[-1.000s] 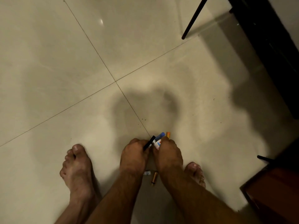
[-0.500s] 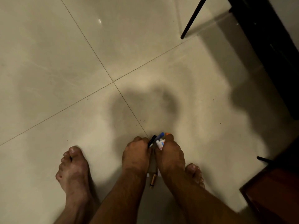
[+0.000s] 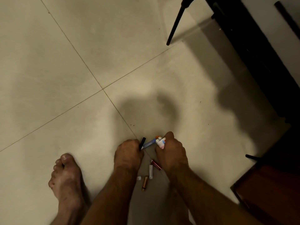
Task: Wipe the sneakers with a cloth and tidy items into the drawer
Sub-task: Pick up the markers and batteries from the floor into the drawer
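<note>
Left fingers: My left hand (image 3: pixel 129 154) is curled tight round a black pen (image 3: pixel 142 142) and a blue pen (image 3: pixel 149 144), whose ends stick out towards 1 o'clock.

Right fingers: My right hand (image 3: pixel 171 154) is closed on a small white tube (image 3: pixel 160 142) with red and blue print; an orange-tipped piece (image 3: pixel 157 137) shows just above it, and I cannot tell what it is.

Between the wrists: Four small things lie loose on the floor (image 3: pixel 65 78), all close together. A red battery (image 3: pixel 155 164) sits at 12 o'clock of the cluster, touching or nearly touching a white battery (image 3: pixel 151 171) below it. A copper battery (image 3: pixel 145 183) lies at 6 o'clock. A white cap (image 3: pixel 139 178) rests at 9 o'clock, partly hidden by my left forearm.

Handling: The batteries look small, rigid and smooth, and I judge they will roll on tile if nudged. A pinch across the middle of each barrel seems safest. The pens are light and stiff; the tube probably gives under pressure.

Risk: Both hands are already full, so adding batteries may spill something.

Farther out: My bare left foot (image 3: pixel 66 177) stands at 9 o'clock. A black furniture leg (image 3: pixel 176 23) rises at 1 o'clock beside dark furniture (image 3: pixel 259 54). A reddish-brown wooden unit (image 3: pixel 272 192) sits at 4 o'clock, possibly the drawer.

Not seen: Sneakers and cloth.
</note>
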